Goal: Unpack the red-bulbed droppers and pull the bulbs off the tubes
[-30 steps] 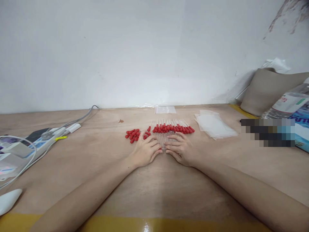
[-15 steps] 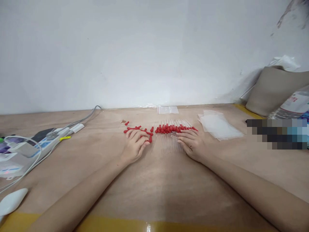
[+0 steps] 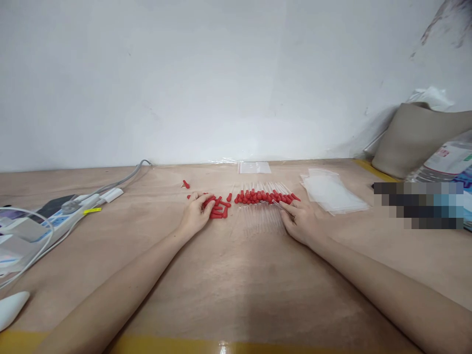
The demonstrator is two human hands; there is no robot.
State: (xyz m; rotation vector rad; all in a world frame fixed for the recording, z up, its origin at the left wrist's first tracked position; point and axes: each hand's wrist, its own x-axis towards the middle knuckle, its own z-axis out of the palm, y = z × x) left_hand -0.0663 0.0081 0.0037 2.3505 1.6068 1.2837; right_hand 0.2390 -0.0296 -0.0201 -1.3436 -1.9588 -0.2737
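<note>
A row of clear droppers with red rubber bulbs (image 3: 265,197) lies across the middle of the wooden table (image 3: 236,285). A loose pile of red bulbs (image 3: 218,209) sits to its left, and one stray bulb (image 3: 186,184) lies farther back. My left hand (image 3: 195,215) rests at the pile with its fingers curled over a few bulbs. My right hand (image 3: 299,219) is at the right end of the clear tubes (image 3: 260,221), its fingers pinched on one clear tube.
Clear plastic bags (image 3: 332,194) lie stacked at the right, and one more bag (image 3: 254,167) is by the wall. A power strip with cables (image 3: 70,211) is at the left. A grey bag (image 3: 416,135) and a water bottle (image 3: 446,160) stand far right.
Both hands have moved apart from the middle of the tubes. The left went to the bulb pile and spread it. The right went to the tubes' right end.
</note>
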